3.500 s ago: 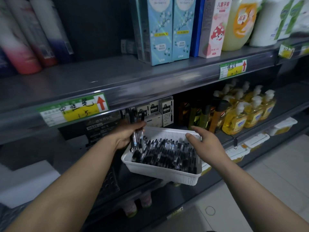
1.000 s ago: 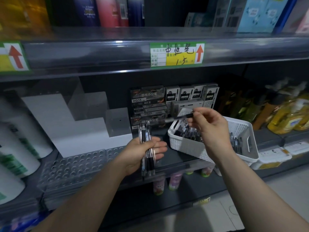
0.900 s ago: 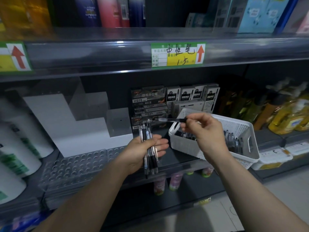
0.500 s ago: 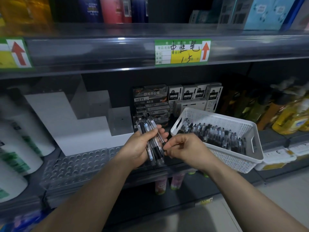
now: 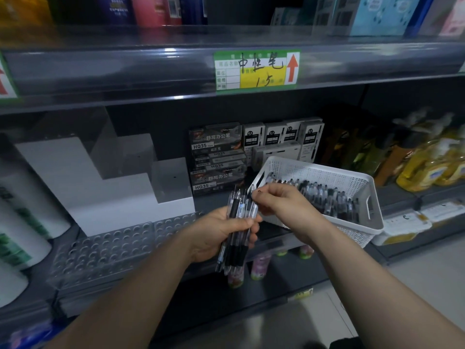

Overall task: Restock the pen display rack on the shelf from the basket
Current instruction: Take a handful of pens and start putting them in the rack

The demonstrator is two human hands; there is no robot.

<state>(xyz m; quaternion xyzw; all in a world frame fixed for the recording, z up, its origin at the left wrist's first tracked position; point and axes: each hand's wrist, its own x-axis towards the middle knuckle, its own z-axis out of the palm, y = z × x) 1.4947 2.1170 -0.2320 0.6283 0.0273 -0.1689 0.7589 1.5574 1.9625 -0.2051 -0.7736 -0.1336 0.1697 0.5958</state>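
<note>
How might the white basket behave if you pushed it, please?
The basket seems to overhang the shelf edge, so it could tip forward. Its loose pens would probably slide. The perforated plastic looks light, fairly stiff.

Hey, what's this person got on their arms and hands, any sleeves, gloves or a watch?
Nothing worn shows. The left hand and right hand have no gloves or visible rings. The left forearm and right forearm are bare to the frame edge: no sleeves, watch or bands.

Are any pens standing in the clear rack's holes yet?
No, the clear rack shows only bare holes; the left hand holds the pens.
</note>
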